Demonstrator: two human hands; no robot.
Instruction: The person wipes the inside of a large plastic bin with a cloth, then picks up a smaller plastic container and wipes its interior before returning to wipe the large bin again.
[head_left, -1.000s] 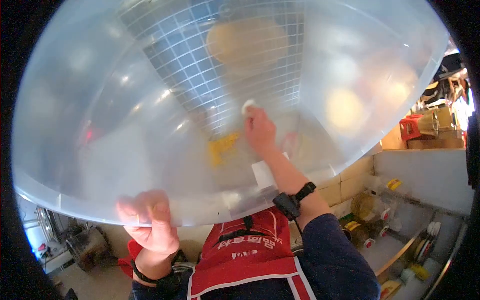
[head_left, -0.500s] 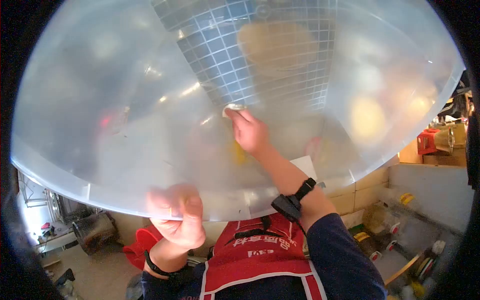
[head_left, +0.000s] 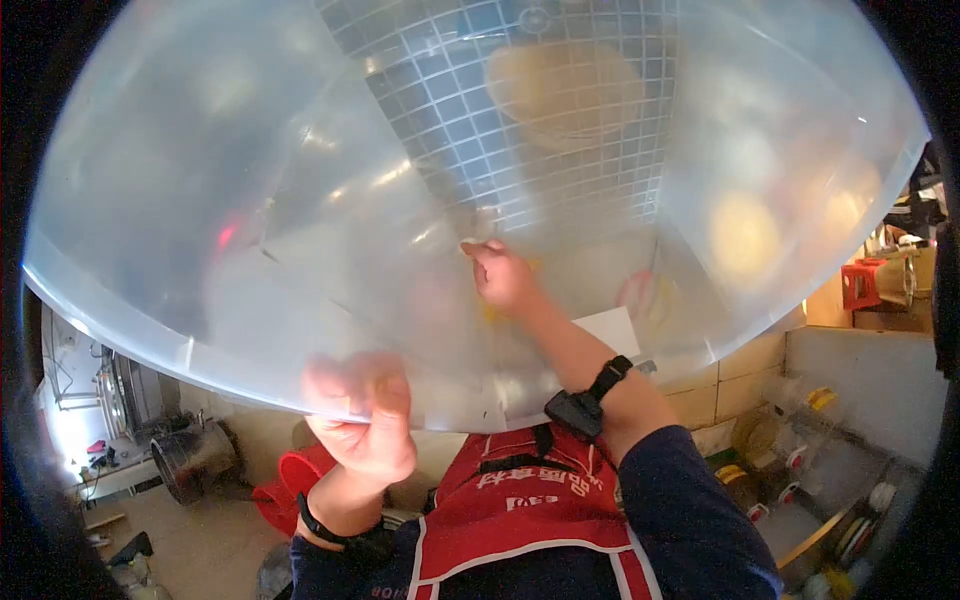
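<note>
A large translucent plastic tub (head_left: 120, 345) fills most of the view, tilted with its open mouth toward me. My left hand (head_left: 362, 415) grips its near rim, thumb on the inside and the other fingers blurred behind the wall. Inside the tub, my right hand (head_left: 505, 282) is closed in a pinch near the middle of the wall. A small whitish cloth (head_left: 467, 246) shows at its fingertips, mostly hidden by the fingers. A white label (head_left: 608, 332) lies behind my right forearm.
Blue tiles (head_left: 440, 110) and a round tan shape (head_left: 565, 95) show through the tub. A red bucket (head_left: 295, 480) stands below left, near a metal pot (head_left: 195, 462). At right, a clear-sided case (head_left: 820, 450) holds several items. A red stool (head_left: 860, 287) stands farther back.
My right hand has slid slightly down the inner wall, and less of the cloth shows. The tub has shifted a little, with my left hand still on its rim.
</note>
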